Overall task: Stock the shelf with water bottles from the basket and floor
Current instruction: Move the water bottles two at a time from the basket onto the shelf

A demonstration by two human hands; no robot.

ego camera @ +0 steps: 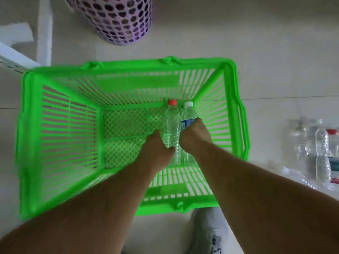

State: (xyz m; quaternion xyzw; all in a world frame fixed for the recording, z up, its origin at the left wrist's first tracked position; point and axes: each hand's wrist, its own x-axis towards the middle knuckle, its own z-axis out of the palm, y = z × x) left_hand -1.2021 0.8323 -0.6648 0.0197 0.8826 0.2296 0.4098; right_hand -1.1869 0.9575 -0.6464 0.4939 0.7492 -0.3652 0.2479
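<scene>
A bright green plastic basket (60,125) stands on the floor below me. Two clear water bottles lie side by side on its mesh bottom at the right. The red-capped bottle (171,121) is gripped by my left hand (156,151) around its lower body. The white-capped bottle (189,114) with a blue label is gripped by my right hand (195,138). Both arms reach down into the basket. More water bottles (321,149) lie and stand on the floor to the right.
A purple perforated bin (119,17) stands on the floor beyond the basket. A white shelf edge (12,57) and its upright post (45,30) show at the upper left. My grey-trousered knee (207,228) is below the basket. The floor is pale tile.
</scene>
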